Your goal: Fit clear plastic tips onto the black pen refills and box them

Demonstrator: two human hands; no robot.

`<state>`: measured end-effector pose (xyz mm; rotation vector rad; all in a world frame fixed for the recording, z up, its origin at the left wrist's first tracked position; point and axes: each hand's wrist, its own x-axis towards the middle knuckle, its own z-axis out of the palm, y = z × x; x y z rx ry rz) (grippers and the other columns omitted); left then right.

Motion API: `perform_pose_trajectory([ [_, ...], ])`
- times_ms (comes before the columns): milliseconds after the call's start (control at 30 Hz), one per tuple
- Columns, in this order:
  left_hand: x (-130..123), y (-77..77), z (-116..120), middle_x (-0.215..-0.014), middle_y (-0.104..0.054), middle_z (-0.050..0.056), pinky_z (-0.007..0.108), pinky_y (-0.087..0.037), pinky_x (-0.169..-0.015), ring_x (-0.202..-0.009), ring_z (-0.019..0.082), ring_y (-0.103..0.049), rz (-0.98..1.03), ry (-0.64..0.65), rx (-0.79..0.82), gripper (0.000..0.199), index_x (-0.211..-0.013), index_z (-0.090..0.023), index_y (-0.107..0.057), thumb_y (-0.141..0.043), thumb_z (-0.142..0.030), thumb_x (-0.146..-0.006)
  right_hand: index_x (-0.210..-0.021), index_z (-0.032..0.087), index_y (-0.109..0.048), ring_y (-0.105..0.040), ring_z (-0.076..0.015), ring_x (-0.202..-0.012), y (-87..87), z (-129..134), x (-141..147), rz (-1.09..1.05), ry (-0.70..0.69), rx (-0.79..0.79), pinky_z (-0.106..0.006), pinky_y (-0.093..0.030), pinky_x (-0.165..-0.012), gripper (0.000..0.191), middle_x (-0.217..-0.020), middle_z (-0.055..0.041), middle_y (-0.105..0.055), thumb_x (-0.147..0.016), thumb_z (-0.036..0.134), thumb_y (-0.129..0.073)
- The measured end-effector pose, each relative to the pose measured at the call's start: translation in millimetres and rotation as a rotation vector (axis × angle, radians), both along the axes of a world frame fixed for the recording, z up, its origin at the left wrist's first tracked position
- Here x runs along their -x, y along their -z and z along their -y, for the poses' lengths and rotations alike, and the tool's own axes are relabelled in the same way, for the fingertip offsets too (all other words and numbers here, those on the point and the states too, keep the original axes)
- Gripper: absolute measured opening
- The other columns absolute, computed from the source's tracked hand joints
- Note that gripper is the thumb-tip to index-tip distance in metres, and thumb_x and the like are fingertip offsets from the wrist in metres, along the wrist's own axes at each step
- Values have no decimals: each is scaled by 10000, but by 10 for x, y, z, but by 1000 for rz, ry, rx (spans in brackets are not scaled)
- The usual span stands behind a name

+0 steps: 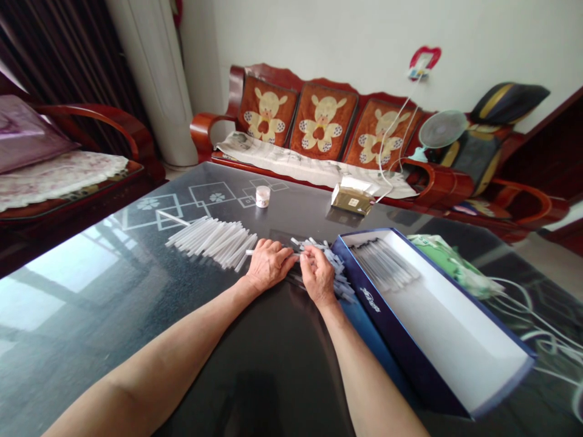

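Note:
My left hand (268,264) lies palm down on the dark glass tabletop (82,303), curled over a thin white plastic tube (250,252) whose end sticks out to the left. My right hand (317,275) meets it, its fingertips pinching at the tube's other end. Beside my right hand lies a heap of short translucent tubes (330,258). A larger fanned row of such tubes (212,241) lies left of my hands. An open blue-rimmed white box (437,321) holds a neat bundle of tubes (385,265).
A small white jar (262,196) and a tan packet (351,197) stand further along the table. A green-and-white bag (455,265) lies behind the box. Beyond the table edge stands a red wooden sofa (319,121) with cushions, newspaper and a small fan (443,129).

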<state>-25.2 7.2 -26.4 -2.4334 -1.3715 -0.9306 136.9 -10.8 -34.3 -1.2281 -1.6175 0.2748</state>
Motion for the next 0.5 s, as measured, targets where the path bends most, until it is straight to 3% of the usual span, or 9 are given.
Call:
perform_pose_trajectory([
  [133,-19,4,5,-744,-588,51,349,-328,-766,-735,186,-496,-10,11,4,402,-912,-233,-694,-386,-490,-950,-783,195,-654,-632,-183,-701,27,-46,-20,116,64,-67,-320,-517,-689,286,-744,-69,-683,-923,346,-455],
  [367,-1,21,-18,-735,-587,50,345,-324,-753,-729,185,-496,-6,-17,-10,420,-912,-227,-695,-372,-492,-954,-977,188,-648,-668,-186,-817,53,-59,-15,-12,-78,-22,-319,-547,-731,218,-936,-82,-706,-899,325,-497],
  [500,-1,25,-17,-735,-585,52,346,-324,-755,-727,187,-495,4,-9,-20,421,-903,-225,-695,-373,-491,-954,-1092,175,-618,-668,-184,-779,25,-37,-9,-46,-16,7,-299,-546,-669,304,-976,-100,-703,-878,371,-525],
])
